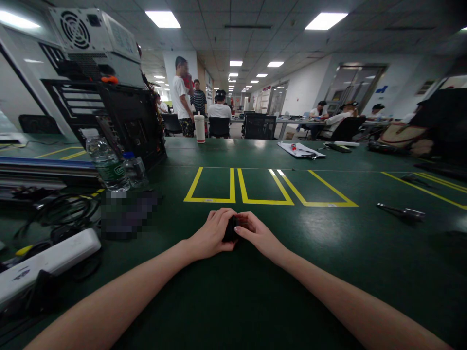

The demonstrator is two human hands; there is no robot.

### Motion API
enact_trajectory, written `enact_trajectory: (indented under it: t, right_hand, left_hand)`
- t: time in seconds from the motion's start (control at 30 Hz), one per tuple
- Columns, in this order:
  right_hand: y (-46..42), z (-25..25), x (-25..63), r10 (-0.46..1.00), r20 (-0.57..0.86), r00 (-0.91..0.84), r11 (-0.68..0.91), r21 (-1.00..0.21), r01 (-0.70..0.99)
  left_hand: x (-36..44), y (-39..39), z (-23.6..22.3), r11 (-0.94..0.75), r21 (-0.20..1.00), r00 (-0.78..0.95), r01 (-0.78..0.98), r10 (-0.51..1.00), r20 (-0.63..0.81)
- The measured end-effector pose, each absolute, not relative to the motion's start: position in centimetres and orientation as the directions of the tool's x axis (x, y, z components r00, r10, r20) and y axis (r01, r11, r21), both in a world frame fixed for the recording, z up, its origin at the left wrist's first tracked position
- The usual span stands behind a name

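Observation:
A small dark block-like object (230,230) is between my two hands, low over the green tabletop. My left hand (215,231) curls around its left side, thumb below and fingers over the top. From the right, my right hand (257,233) closes on it, with the thumb on its near face and the fingers behind. Most of the object is covered by my fingers, and its exact kind cannot be made out. Just beyond the hands, yellow tape outlines (209,200) mark the green table (233,301).
At left stand a computer case (134,126) with a power supply (95,31), water bottles (107,163), cables and a white power strip (54,260). A screwdriver-like tool (401,212) lies right. A white tumbler (199,128) and clipboard (301,150) are farther back. Several people sit or stand beyond.

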State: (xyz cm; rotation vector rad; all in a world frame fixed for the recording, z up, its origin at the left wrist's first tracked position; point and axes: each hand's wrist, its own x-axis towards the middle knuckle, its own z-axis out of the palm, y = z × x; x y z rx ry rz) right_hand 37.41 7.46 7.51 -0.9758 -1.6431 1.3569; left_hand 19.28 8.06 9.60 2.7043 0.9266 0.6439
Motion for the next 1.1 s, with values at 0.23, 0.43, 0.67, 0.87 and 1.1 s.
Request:
enact_trajectory:
  t: [0.23, 0.43, 0.67, 0.87, 1.1]
  right_hand:
    - [7.56, 7.01, 37.46, 0.876, 0.170, -0.452, 0.188, -0.982, -0.005]
    - [7.33, 7.49, 37.33, 0.887, 0.154, -0.436, 0.172, -0.985, 0.002]
    - [7.47, 7.49, 37.46, 0.901, 0.092, -0.424, 0.130, -0.990, 0.061]
    - [7.30, 7.36, 37.51, 0.874, 0.158, -0.460, 0.179, -0.984, 0.003]
    - [7.36, 7.39, 37.35, 0.890, 0.147, -0.431, 0.169, -0.986, 0.012]
  left_hand:
    - [19.42, 8.32, 9.02, -0.782, 0.319, 0.702, 0.536, 0.623, 0.347]
    - [19.42, 8.25, 9.26, -0.784, 0.330, 0.707, 0.526, 0.619, 0.343]
    - [19.34, 8.05, 9.56, -0.773, 0.344, 0.707, 0.533, 0.631, 0.321]
    - [19.34, 8.01, 9.68, -0.772, 0.353, 0.708, 0.528, 0.630, 0.319]
    - [19.39, 8.03, 9.70, -0.777, 0.337, 0.704, 0.532, 0.627, 0.333]
